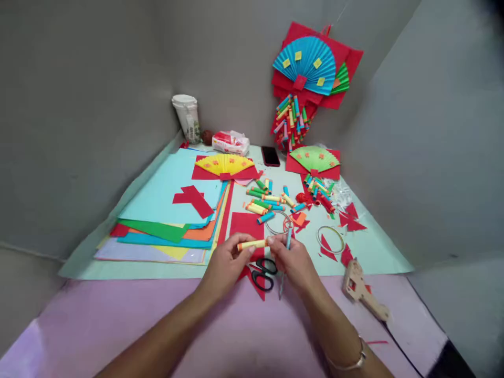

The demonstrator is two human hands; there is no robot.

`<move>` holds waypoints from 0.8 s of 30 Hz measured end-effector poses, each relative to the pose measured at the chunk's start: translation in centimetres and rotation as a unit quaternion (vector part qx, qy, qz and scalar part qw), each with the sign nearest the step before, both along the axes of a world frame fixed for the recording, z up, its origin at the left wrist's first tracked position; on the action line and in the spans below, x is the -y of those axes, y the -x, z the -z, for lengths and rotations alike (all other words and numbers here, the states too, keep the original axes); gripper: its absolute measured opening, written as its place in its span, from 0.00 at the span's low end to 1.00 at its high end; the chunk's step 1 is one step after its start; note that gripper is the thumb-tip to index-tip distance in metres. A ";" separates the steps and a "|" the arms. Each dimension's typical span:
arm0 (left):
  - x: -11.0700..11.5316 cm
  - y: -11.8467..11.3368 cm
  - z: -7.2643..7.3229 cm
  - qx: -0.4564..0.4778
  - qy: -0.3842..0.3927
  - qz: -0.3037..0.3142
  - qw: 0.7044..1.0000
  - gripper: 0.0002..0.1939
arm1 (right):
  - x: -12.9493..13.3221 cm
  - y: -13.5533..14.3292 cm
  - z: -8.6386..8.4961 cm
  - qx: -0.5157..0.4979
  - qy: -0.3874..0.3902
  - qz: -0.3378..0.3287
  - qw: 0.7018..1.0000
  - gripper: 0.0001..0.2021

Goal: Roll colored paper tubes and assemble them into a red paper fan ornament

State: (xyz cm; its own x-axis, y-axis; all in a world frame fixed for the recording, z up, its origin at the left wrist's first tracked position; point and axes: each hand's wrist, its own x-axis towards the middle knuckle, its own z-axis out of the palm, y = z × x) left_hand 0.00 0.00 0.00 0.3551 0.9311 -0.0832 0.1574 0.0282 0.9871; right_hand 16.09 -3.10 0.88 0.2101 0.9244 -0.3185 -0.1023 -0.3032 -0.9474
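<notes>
In front of me I hold a yellow paper tube (252, 245) with orange ends, lying level between both hands. My left hand (230, 258) is closed around its left end, thumb along the front. The fingertips of my right hand (290, 258) pinch its right end. A slim light-blue stick (289, 239), perhaps a pen, is tucked between the fingers of my right hand and points down toward the table. Black-handled scissors (263, 274) lie just below the tube, over red paper scraps. Behind my hands is a loose pile of similar coloured tubes (271, 199).
Stacked coloured paper sheets (165, 199) cover the left side. A yellow fan (226, 164) and a green fan (315, 158) stand behind, beside a phone (270, 156). Rolls of tape (331, 240) and a corded glue gun (363, 291) lie right. A fan decoration (305, 63) hangs above.
</notes>
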 end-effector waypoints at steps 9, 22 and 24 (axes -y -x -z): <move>-0.2 0.3 0.2 -0.002 -0.001 0.002 1.000 0.12 | -0.2 -0.2 0.6 -0.038 -0.008 0.007 0.999 0.19; -0.3 0.3 0.2 -0.012 0.007 -0.018 1.000 0.15 | -0.3 -0.2 0.2 -0.101 -0.018 0.008 0.995 0.11; -0.3 0.2 0.3 -0.011 0.010 -0.019 1.000 0.16 | -0.3 -0.2 0.2 -0.092 -0.012 0.014 0.996 0.10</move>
